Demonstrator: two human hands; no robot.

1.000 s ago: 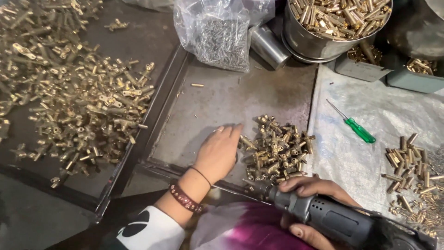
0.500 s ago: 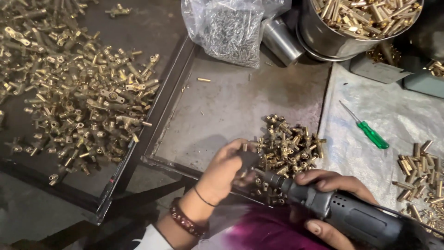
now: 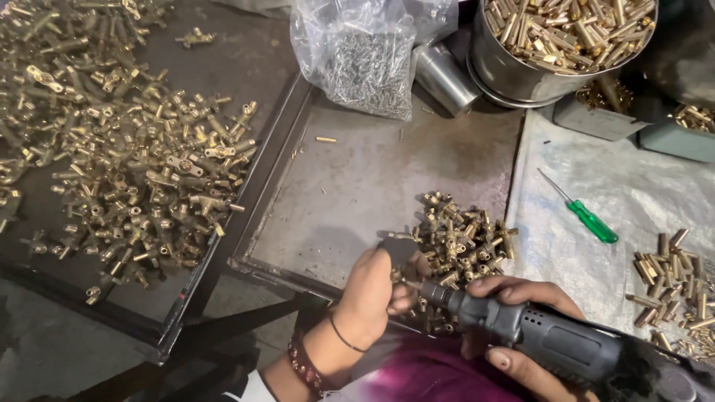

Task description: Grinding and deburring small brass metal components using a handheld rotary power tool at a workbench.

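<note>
Power driver [image 3: 551, 342] tip toward upper-left

Left of the hands we see a dark tray [image 3: 223, 246] heaped with brass fittings [image 3: 126, 164]. Ahead: clear bag of screws [image 3: 365, 59], steel bucket [image 3: 506, 74] (full of brass pins). Right: green screwdriver [image 3: 588, 218].

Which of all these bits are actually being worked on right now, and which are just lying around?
In use:
left hand pinching a small fitting
right hand gripping the grey power driver
small pile of brass fittings

Lying about:
green screwdriver
bag of screws
steel bucket
big brass heap
</note>
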